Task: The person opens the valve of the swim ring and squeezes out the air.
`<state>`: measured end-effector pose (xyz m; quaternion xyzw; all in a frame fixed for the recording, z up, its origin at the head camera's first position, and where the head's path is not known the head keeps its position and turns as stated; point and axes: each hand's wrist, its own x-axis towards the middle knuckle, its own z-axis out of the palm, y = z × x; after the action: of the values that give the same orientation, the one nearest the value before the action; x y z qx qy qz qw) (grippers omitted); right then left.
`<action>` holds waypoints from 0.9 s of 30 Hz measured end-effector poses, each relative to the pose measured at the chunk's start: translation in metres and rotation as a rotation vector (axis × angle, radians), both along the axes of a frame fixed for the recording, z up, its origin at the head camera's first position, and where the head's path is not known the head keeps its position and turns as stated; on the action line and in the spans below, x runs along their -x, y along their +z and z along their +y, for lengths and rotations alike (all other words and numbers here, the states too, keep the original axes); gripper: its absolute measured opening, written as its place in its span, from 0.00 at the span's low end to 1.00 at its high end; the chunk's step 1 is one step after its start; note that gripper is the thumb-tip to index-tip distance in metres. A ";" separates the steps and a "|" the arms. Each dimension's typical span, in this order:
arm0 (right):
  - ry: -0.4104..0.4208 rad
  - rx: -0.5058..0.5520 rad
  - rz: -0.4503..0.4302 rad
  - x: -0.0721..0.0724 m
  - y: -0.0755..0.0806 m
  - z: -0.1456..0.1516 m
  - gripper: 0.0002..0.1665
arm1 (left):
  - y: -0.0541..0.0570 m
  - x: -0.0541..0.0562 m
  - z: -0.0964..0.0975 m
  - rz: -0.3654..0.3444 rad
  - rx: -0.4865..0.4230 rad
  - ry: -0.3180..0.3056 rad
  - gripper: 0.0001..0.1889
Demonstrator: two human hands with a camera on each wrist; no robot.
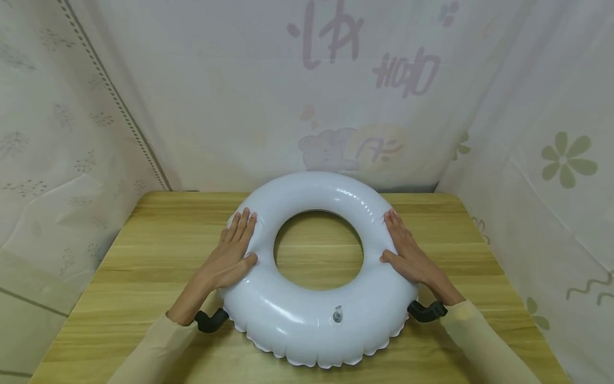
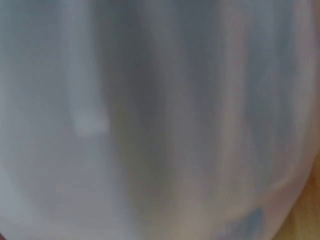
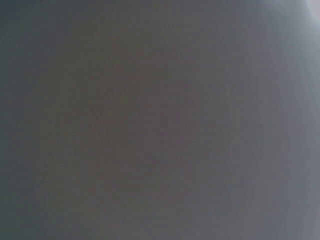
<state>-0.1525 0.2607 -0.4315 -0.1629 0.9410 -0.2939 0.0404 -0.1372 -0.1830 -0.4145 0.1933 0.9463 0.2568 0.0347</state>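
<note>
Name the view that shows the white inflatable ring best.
The head view: it fits the entire white inflatable ring in frame, valve included. The left wrist view shows only a blurred close-up of its surface; the right wrist view is a dim gray blur, probably the ring up close.

Wood-grained table [image 1: 163,250], far corners rounded, stood pushed near the rear hanging [image 1: 216,106], pale and soft-looking. I noted faded mauve lettering [image 1: 310,48] there, a bear print [image 1: 322,153] lower down. Left hanging [image 1: 33,101]: dark sprigs [image 1: 102,119]. Right hanging [image 1: 527,213]: olive-green flowers [image 1: 569,161]. Light was muted, fairly even.
</note>
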 end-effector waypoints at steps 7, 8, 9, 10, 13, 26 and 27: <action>-0.001 -0.002 -0.006 0.000 -0.003 -0.001 0.58 | 0.000 -0.001 -0.001 -0.003 0.002 -0.002 0.43; -0.001 -0.004 -0.005 0.000 -0.003 -0.001 0.58 | 0.000 -0.001 -0.001 -0.004 0.002 -0.003 0.43; -0.001 -0.004 -0.005 0.000 -0.004 -0.001 0.58 | 0.000 -0.001 -0.001 -0.005 -0.001 -0.005 0.43; 0.000 -0.001 -0.007 0.000 -0.004 -0.001 0.57 | 0.000 -0.001 -0.002 -0.008 -0.005 -0.007 0.43; 0.005 0.001 -0.005 0.001 -0.003 0.000 0.58 | 0.000 0.000 -0.002 -0.006 -0.007 -0.011 0.43; 0.037 -0.001 -0.022 0.003 0.002 0.004 0.57 | -0.001 0.002 -0.002 -0.004 -0.015 -0.018 0.44; 0.040 0.000 -0.020 0.003 0.002 0.004 0.57 | -0.001 0.002 -0.002 -0.003 -0.015 -0.019 0.44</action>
<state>-0.1559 0.2646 -0.4296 -0.1787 0.9371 -0.2947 0.0557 -0.1394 -0.1851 -0.4154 0.2022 0.9424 0.2639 0.0370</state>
